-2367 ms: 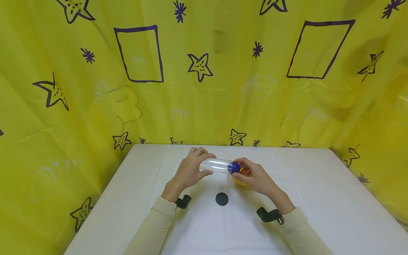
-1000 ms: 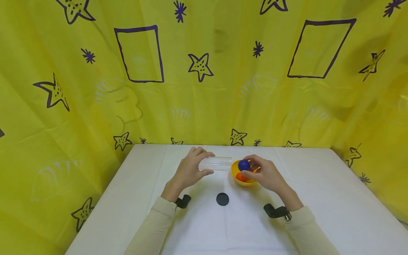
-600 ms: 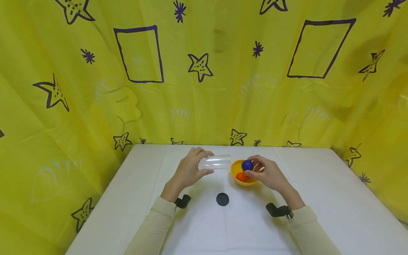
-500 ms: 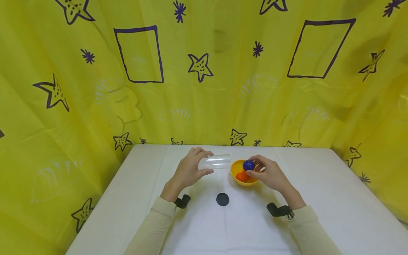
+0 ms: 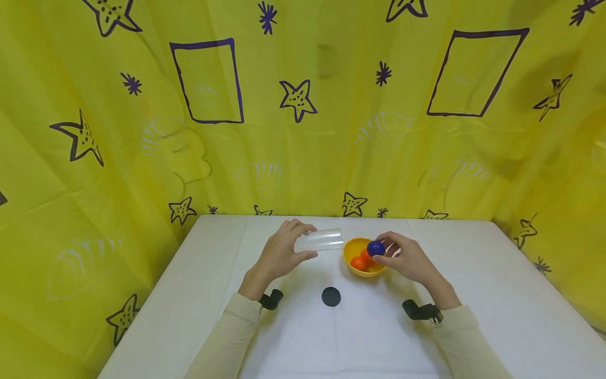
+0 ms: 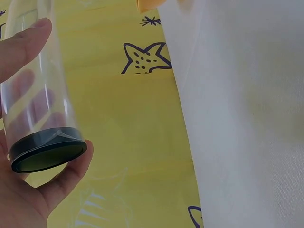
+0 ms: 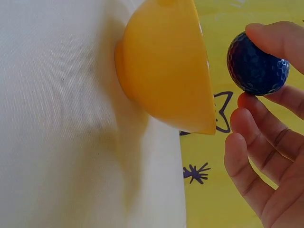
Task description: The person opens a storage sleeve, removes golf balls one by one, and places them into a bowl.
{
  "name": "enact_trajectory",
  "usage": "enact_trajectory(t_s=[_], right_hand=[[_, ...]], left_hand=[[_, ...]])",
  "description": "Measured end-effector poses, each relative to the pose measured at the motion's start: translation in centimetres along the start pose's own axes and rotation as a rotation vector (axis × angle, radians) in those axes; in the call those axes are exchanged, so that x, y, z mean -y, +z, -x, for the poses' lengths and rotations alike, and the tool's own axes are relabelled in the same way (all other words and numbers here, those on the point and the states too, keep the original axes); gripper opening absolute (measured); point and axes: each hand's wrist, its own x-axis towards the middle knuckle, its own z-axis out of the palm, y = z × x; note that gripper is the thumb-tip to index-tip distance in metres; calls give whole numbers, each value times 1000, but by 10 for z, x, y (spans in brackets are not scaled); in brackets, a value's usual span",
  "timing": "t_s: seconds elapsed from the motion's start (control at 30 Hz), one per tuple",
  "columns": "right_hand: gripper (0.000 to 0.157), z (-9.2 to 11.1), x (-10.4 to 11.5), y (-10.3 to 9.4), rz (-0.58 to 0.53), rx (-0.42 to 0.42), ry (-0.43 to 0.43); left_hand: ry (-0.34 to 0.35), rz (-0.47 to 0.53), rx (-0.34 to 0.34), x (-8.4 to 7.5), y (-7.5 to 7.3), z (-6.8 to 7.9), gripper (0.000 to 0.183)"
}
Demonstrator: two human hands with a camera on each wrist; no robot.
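Observation:
A clear tube [image 5: 326,239] is held roughly level by my left hand [image 5: 279,252], its free end pointing right at the bowl. The left wrist view shows a black cap [image 6: 50,145] on the tube's other end, with thumb and fingers curled around the tube; no ball shows inside. My right hand [image 5: 412,260] pinches a dark blue golf ball [image 5: 376,248] between thumb and fingertips over the right side of a yellow bowl [image 5: 351,248]. In the right wrist view the golf ball [image 7: 256,66] is apart from the bowl's rim. Inside the bowl lie orange balls [image 5: 358,262], partly hidden.
A black round disc [image 5: 331,296] lies flat on the white-covered table [image 5: 293,337], in front of the bowl. Behind and beside the table hangs a yellow curtain [image 5: 265,147] with stars. Each wrist wears a black camera mount [image 5: 418,310].
The blue golf ball has gone from the tube's right end rightward to over the bowl, pinched in my right hand. The tube's right end has tipped up slightly; my left hand has barely moved.

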Motion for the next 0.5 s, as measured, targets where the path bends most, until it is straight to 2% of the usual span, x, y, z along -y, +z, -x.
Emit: enact_trajectory(t_s=[0.5], right_hand=[[42,1,-7,-2,33,32,-25]], left_hand=[[-11,-12,1,0,1,1,52]])
